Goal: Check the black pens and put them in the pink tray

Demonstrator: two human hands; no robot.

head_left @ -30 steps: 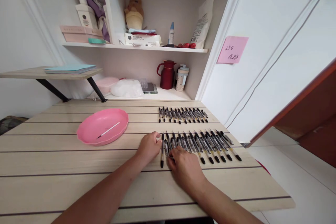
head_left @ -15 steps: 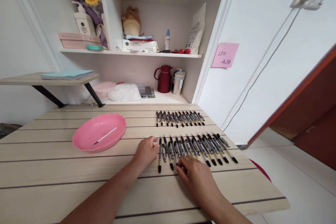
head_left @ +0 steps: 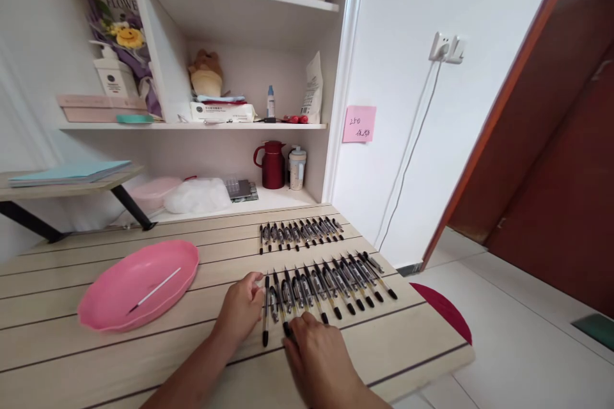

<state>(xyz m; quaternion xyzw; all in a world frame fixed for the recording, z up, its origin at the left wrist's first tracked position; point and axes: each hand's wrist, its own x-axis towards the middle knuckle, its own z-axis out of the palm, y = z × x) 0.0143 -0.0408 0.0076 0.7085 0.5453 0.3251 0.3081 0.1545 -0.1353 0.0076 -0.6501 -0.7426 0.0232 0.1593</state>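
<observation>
Two rows of black pens lie on the slatted wooden table [head_left: 144,358]. The near row of pens [head_left: 330,281] spreads out to the right of my hands, and the far row of pens [head_left: 300,232] lies behind it. My left hand [head_left: 242,310] rests curled beside the leftmost pen [head_left: 265,313], its fingers touching that end of the near row. My right hand [head_left: 314,351] lies palm down over the near tips of the left pens, with its fingertips on one of them; what the fingers grip is hidden.
A pink oval dish [head_left: 139,284] holding one thin white refill [head_left: 154,290] sits left on the table. Behind are shelves with a red jug [head_left: 272,165], bottles and boxes. A pink sticky note [head_left: 359,124] hangs on the wall. The table edge and floor lie to the right.
The view has swung up and to the right, so the table sits lower and further left. Both hands stay at the left end of the near pen row; my right hand drew slightly nearer.
</observation>
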